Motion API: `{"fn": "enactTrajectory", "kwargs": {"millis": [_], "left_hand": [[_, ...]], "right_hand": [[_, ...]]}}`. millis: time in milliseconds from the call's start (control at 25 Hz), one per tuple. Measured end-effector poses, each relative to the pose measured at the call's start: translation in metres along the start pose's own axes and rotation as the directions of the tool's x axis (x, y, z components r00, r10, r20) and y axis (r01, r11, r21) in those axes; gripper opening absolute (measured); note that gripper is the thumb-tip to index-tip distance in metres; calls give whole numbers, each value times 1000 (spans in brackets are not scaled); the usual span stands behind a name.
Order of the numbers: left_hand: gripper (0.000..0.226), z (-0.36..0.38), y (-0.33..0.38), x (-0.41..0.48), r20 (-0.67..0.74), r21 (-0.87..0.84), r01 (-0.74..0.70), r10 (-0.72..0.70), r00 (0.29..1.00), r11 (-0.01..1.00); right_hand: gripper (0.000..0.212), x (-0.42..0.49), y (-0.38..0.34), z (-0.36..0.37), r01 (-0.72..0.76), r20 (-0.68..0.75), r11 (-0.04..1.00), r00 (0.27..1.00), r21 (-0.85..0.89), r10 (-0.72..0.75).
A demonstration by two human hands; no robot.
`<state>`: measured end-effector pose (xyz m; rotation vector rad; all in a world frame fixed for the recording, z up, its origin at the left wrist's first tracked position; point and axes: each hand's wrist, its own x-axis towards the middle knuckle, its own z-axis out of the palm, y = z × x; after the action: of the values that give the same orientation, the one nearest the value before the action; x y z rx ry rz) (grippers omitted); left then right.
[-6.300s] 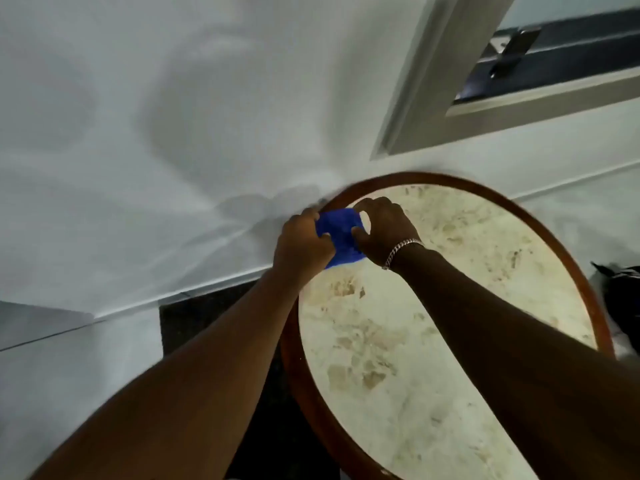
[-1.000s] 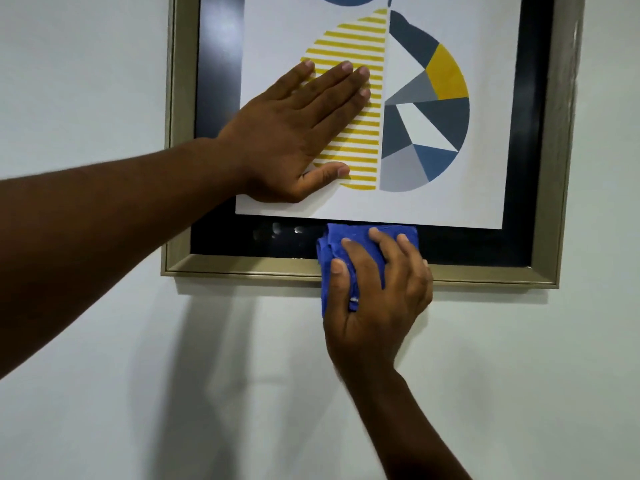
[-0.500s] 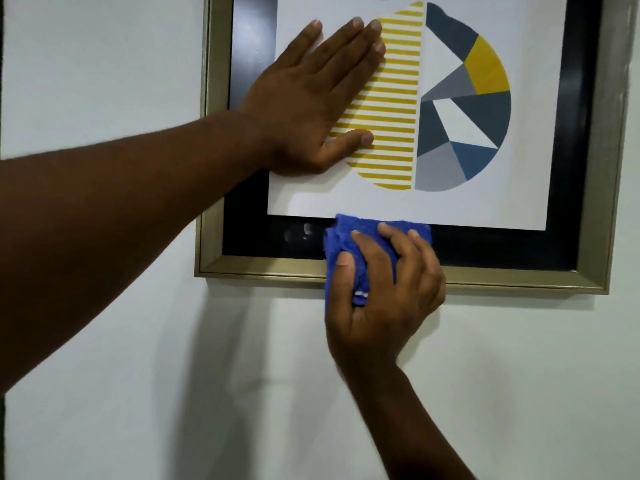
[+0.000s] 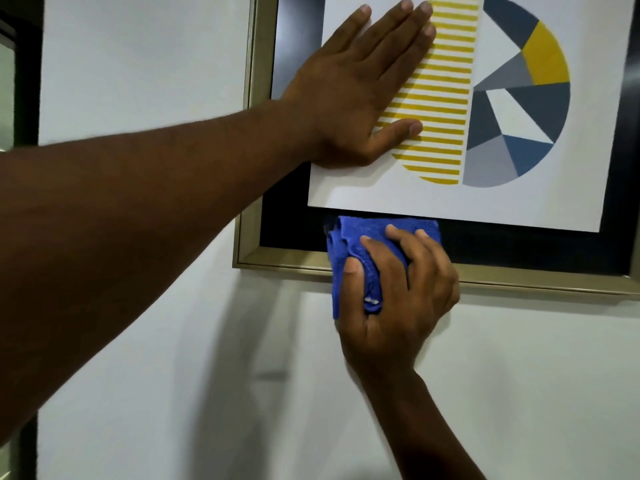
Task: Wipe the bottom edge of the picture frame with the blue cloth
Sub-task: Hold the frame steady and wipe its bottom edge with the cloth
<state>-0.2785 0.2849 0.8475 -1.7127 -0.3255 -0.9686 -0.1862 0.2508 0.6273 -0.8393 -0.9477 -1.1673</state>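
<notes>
Blue cloth (image 4: 356, 244), folded into a pad, is clasped by the right hand (image 4: 394, 299) and pressed on the bottom edge (image 4: 519, 277) of the picture frame (image 4: 254, 140), near its 7 o'clock corner. I judge the wiping only begun: the long stretch toward 3 o'clock looks untouched. That edge runs 9 to 3 o'clock, slightly tilted. The left hand (image 4: 349, 95) lies flat and spread on the picture, holding nothing.
</notes>
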Motion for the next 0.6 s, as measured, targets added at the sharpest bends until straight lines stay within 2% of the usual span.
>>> {"fn": "enactTrajectory", "kwargs": {"millis": [80,200,360,480,520,600], "left_hand": [[90,1,-1,0,5,-12,5,-5,1000,1000],[90,-1,0,-3,11,-24,22,-22,1000,999],[89,-1,3,-7,12,-28,43,-43,999,999],[88,-3,4,-9,22,-28,47,-46,999,999],[88,-3,6,-9,18,-20,46,-46,999,999],[88,-4,7,-12,17,-9,54,-54,998,998]], "right_hand": [[26,0,-10,6,-65,-32,998,997,-8,65],[26,-10,-16,5,43,47,997,998,57,-45],[24,-4,-34,16,-109,-14,994,994,23,110],[27,-12,-35,11,21,56,998,998,58,-24],[27,-11,-31,9,20,45,999,999,50,-23],[25,-4,-33,15,-91,-9,996,996,15,92]]}}
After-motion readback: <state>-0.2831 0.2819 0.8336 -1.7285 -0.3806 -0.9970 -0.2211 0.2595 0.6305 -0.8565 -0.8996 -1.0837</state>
